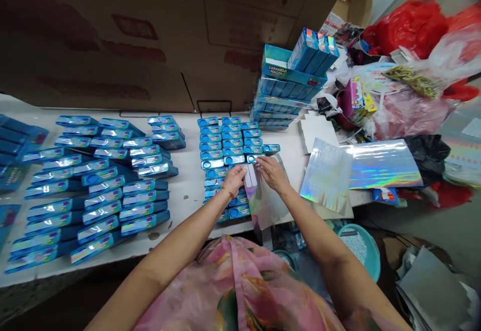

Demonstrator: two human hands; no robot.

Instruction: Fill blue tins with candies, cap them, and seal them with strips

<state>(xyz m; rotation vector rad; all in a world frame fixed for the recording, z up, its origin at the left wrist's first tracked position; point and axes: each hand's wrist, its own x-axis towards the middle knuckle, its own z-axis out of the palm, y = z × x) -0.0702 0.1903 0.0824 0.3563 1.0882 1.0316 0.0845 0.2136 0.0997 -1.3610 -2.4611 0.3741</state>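
Between finger and thumb, my left hand [236, 178] pinches the upper end of a shiny, silvery sticker sheet [259, 203] with pale oblong stickers near its top. The sheet hangs down over the front of the table. My right hand [273, 173] is closed just to its right, fingertips at a small blue box [251, 159]; whether they hold anything is too small to make out. Rows of upright blue boxes [232, 142] stand close together in front of and under my hands, and several of their tops show a round blue mark.
More blue boxes [99, 195] stand in loose rows on the left of the white table [188, 170]. A stack of filled display trays [289, 88] rises behind. Holographic sheets [383, 163] lie right. A big cardboard carton [150, 35] walls off the back. A turquoise basin [370, 251] sits below.
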